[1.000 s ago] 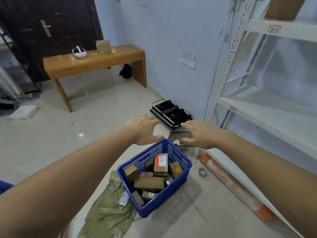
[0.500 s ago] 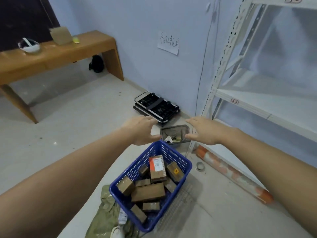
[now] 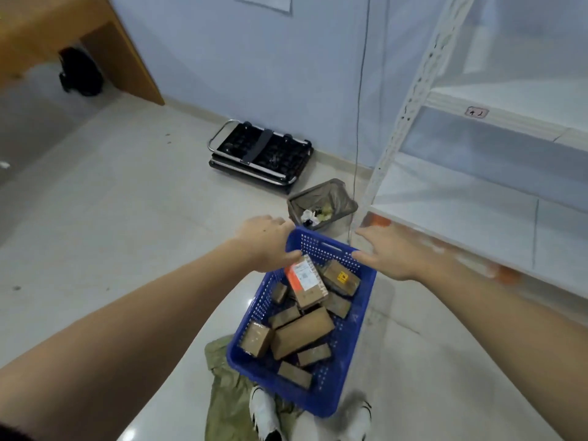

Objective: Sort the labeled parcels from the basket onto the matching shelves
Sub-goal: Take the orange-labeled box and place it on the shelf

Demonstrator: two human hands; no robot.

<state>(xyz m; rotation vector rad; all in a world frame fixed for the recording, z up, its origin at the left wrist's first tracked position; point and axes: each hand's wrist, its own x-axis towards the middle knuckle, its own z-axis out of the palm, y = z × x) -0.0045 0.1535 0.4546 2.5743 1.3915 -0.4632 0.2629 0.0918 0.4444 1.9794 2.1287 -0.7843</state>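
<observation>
**Reaching over the far end of the parcel basket, both hands empty**

Hovering w/ fingers spread, left hand sits at the far left corner of the blue basket, thumb pointing in over the rim; can't tell if it touches the plastic. Right hand mirrors it at the far right corner, palm down, fingers loose, thumb at the rim edge. Neither hand grips anything.

Basket is center-bottom of frame, on the pale floor, holding approx. ten brown parcels. Nearest the hands: an upright-ish parcel w/ orange-and-white label, leaning on its neighbours. Just right of it, a brown parcel w/ small yellow sticker. Biggest plain box lies mid-basket; smaller ones around it.

Under the basket's near left corner, a green bag lies crumpled. White shoes show at the bottom edge.

Beyond the hands: small mesh bin w/ scraps, then a folded black cart by the wall. White shelf unit fills the right side; a shelf tag upper right, text unreadable. Wooden table upper left.
</observation>
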